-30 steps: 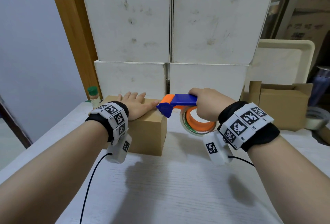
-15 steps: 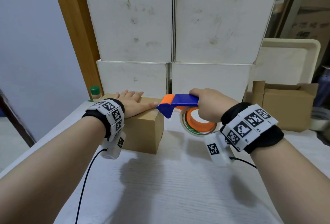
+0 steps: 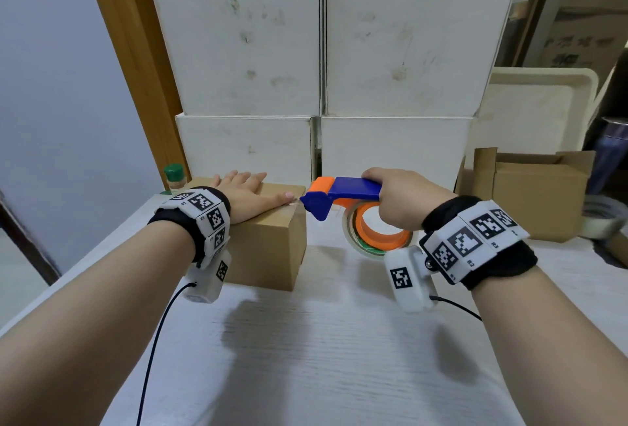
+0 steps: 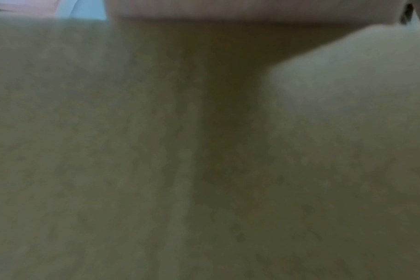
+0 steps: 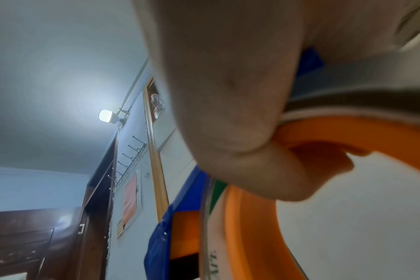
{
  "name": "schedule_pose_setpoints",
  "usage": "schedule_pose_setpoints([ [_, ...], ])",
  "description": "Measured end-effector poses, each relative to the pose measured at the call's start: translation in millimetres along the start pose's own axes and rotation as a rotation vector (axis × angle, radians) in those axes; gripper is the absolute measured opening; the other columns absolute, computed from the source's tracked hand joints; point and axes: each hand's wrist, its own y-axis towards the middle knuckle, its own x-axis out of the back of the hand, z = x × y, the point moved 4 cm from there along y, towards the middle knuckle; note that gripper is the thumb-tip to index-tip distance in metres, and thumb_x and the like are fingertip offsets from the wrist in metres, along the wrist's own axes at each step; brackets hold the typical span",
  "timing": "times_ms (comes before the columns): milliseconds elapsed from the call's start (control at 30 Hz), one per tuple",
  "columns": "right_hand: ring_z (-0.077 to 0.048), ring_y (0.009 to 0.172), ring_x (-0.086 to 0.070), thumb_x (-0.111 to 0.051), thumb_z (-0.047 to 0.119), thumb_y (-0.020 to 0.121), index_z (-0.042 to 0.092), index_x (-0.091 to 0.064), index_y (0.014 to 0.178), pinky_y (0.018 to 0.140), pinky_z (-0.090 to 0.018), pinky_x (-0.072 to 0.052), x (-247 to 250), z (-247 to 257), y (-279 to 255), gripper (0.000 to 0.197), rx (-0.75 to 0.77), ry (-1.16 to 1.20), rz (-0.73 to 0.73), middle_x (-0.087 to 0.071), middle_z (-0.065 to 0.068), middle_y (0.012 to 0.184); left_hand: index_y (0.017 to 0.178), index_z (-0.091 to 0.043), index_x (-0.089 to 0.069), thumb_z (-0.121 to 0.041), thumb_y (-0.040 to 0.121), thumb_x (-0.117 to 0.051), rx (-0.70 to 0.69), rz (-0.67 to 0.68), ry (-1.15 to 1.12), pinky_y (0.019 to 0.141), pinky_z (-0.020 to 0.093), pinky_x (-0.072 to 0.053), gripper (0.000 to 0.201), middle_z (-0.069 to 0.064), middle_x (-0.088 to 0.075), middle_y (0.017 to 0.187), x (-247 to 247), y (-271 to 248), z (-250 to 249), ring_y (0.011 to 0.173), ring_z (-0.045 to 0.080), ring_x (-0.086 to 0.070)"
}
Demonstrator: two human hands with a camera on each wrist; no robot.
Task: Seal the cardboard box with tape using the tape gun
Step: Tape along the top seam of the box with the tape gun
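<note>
A small closed cardboard box [image 3: 268, 249] stands on the white table. My left hand [image 3: 244, 196] lies flat on its top, fingers straight, thumb reaching toward the right edge. My right hand [image 3: 404, 198] grips the blue and orange tape gun [image 3: 343, 192], whose blue nose sits just off the box's top right edge. The tape roll [image 3: 377, 232] on its orange hub hangs below the handle. In the right wrist view my curled fingers [image 5: 240, 132] wrap the orange hub [image 5: 252, 217]. The left wrist view is a brown blur of cardboard [image 4: 156, 151].
Stacked white boxes [image 3: 319, 51] form a wall right behind the box. A green-capped bottle [image 3: 175, 179] stands at its back left. An open cardboard box [image 3: 537, 194] and a spare tape roll [image 3: 605, 221] sit at the right. The white table [image 3: 323, 357] stretches toward me.
The tape gun's nose has drawn slightly right, off the box's edge. The left hand stays flat on the box top.
</note>
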Motion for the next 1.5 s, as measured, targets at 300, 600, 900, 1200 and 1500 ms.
schedule_pose_setpoints([
  [300, -0.022, 0.084, -0.047, -0.045, -0.005, 0.082, 0.021, -0.048, 0.127, 0.074, -0.028, -0.036, -7, -3, -1, 0.052, 0.017, -0.024, -0.014, -0.048, -0.003, 0.097, 0.151, -0.03, -0.009, -0.086, 0.073, -0.018, 0.018, -0.01, -0.008, 0.118, 0.051, -0.004, 0.096, 0.002, -0.015, 0.159, 1, -1, 0, 0.147, 0.025, -0.008],
  [600, -0.026, 0.086, -0.05, -0.04, 0.0, 0.08, 0.026, -0.048, 0.122, 0.076, -0.032, -0.04, -19, 0, 4, 0.05, 0.039, -0.074, -0.052, -0.051, -0.009, 0.103, 0.151, -0.032, -0.004, -0.081, 0.078, -0.026, 0.003, -0.05, 0.005, 0.118, 0.051, 0.004, 0.091, 0.001, -0.004, 0.161, 10, -11, -10, 0.148, 0.023, -0.001],
  [900, -0.024, 0.087, -0.049, -0.044, 0.0, 0.082, 0.024, -0.046, 0.128, 0.076, -0.03, -0.04, -23, -2, 6, 0.052, 0.045, -0.062, -0.044, -0.049, -0.007, 0.103, 0.147, -0.024, -0.031, -0.046, 0.1, -0.022, -0.206, -0.079, -0.199, 0.118, 0.036, -0.012, 0.053, -0.002, -0.031, 0.154, 7, -19, -43, 0.144, 0.018, -0.023],
  [1200, -0.024, 0.083, -0.05, -0.041, -0.003, 0.083, 0.023, -0.044, 0.13, 0.072, -0.028, -0.038, -23, -11, -1, 0.053, 0.039, 0.028, -0.04, -0.047, -0.007, 0.098, 0.143, -0.022, -0.036, -0.057, 0.096, -0.018, -0.216, -0.068, -0.111, 0.114, 0.037, -0.018, 0.062, 0.002, -0.037, 0.15, 1, -6, -40, 0.139, 0.021, -0.029],
  [1500, -0.025, 0.087, -0.049, -0.042, 0.009, 0.083, 0.025, -0.049, 0.123, 0.08, -0.033, -0.04, -4, -13, -4, 0.044, 0.062, -0.231, -0.105, -0.05, -0.006, 0.099, 0.144, -0.024, -0.031, -0.08, 0.065, 0.004, -0.09, -0.024, -0.091, 0.112, 0.042, -0.019, 0.103, 0.005, -0.038, 0.147, 6, -4, -16, 0.136, 0.026, -0.03],
])
